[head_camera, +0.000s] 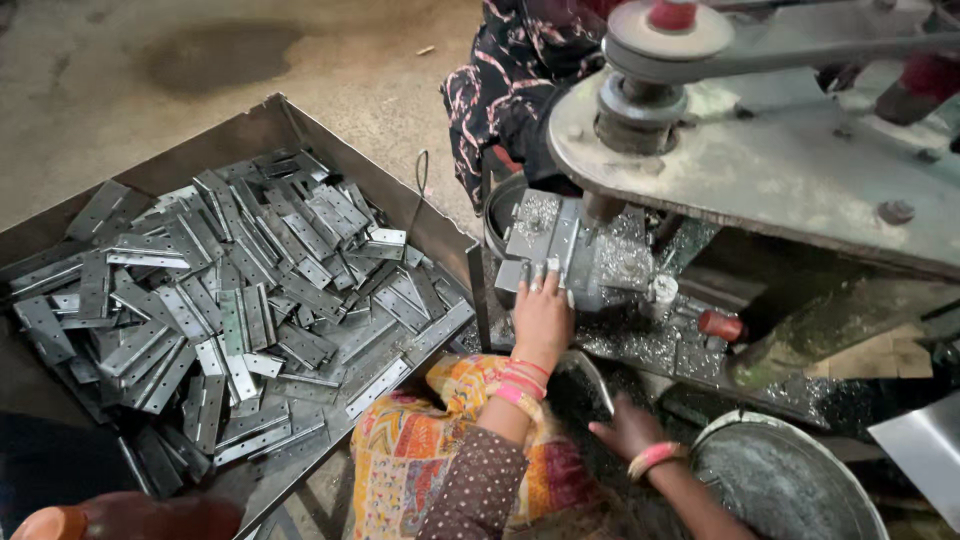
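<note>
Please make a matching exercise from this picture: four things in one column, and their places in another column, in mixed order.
Things:
1. left hand
2. right hand
3. metal hinges
4. round metal pan

Places:
A. heaped in the big tray on the left
B. at the bottom right
C. on the metal block under the machine
D. low, near the dark pile of pieces

Pairs: 1-C, 2-D, 3-A, 4-B

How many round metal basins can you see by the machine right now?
2. One round basin sits at bottom right, beside the right hand. Another basin shows only its rim, behind the hinge tray. Others may be hidden.
</note>
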